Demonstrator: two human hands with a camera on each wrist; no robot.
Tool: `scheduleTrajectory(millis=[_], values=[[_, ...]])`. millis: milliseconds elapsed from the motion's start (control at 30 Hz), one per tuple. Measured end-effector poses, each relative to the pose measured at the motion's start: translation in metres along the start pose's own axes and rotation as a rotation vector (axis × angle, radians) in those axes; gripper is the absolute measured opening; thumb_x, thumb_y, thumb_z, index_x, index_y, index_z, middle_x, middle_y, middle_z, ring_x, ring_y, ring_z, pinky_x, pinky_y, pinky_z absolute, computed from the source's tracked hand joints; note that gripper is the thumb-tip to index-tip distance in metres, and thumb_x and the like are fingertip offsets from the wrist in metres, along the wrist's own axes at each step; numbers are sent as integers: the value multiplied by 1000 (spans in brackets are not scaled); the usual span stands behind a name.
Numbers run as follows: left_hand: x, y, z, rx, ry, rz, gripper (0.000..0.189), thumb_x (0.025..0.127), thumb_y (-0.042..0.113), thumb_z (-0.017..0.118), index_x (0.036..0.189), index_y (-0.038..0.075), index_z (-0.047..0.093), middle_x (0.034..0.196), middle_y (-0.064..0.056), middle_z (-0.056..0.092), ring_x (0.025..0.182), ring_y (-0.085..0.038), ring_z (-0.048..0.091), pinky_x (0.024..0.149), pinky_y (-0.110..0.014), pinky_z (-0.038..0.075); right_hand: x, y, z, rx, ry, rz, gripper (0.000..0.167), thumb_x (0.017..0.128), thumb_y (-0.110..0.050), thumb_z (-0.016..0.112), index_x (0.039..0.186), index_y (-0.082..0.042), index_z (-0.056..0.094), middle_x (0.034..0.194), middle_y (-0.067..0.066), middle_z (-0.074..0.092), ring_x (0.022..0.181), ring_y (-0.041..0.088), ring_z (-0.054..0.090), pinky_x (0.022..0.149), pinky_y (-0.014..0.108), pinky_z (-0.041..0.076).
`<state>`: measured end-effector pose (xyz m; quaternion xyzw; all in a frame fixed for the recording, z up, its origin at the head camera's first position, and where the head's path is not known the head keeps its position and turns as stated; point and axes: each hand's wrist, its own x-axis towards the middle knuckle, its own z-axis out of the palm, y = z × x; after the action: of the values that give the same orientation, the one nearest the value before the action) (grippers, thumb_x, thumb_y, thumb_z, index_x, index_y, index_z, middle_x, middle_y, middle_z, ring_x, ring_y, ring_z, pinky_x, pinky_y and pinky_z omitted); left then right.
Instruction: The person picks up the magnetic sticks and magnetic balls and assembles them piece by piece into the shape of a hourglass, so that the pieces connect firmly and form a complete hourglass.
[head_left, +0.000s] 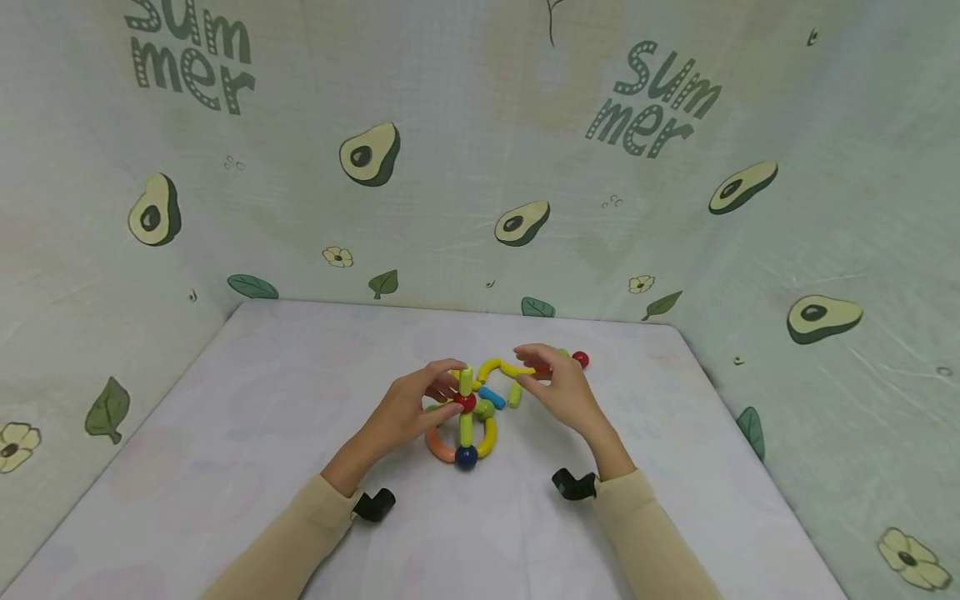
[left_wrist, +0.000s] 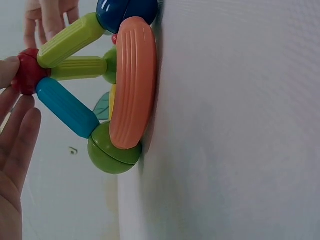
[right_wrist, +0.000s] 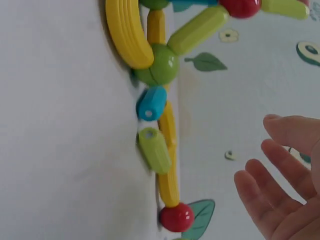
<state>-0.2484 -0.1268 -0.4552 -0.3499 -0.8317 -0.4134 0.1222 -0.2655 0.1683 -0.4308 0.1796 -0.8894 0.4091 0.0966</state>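
My left hand [head_left: 408,408] pinches a red ball [left_wrist: 31,72] between thumb and fingertips. The ball tops a frame of toy rods and balls that stands on the table. Light green rods [left_wrist: 75,40] and a blue rod [left_wrist: 67,107] slope down from it to a dark blue ball [head_left: 466,457] and green balls [left_wrist: 112,150]. A curved orange piece [left_wrist: 135,82] and a curved yellow piece [head_left: 488,437] form part of its base. One more light green rod [head_left: 467,380] stands upright on the red ball. To the right, my right hand [head_left: 558,387] hovers with relaxed fingers, holding nothing.
Behind the frame lie a loose blue rod [head_left: 492,397], a loose light green rod [head_left: 514,394] and curved yellow pieces [head_left: 491,367]. Another red ball [head_left: 580,359] lies beyond my right hand. A patterned cloth wall [head_left: 450,275] borders the white table [head_left: 300,375].
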Motion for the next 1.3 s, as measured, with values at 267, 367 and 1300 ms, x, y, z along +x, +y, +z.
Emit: scheduleTrajectory(millis=[267,367,1300], values=[[0,0,1,5,5,11,71,91,14,86,151,27,49,112,1,73,97,-10,73,88,-29,61,0,43,-23,-144,44,71,50,95,-4,79,142,-10,64,141,15,64,123,42,63,100,54,58],[0,0,0,7,4,5,71,91,14,86,151,27,49,112,1,73,97,-10,73,88,-29,61,-2,57,-30,-169,60,99,50,95,-3,78,142,-8,64,140,19,63,123,43,61,102,56,55],[0,0,2,15,-2,-6,73,91,14,86,152,29,49,112,2,72,98,-10,72,88,-29,61,20,119,-62,-248,-174,259,56,99,-10,72,151,-3,53,150,25,54,135,46,53,113,63,44]])
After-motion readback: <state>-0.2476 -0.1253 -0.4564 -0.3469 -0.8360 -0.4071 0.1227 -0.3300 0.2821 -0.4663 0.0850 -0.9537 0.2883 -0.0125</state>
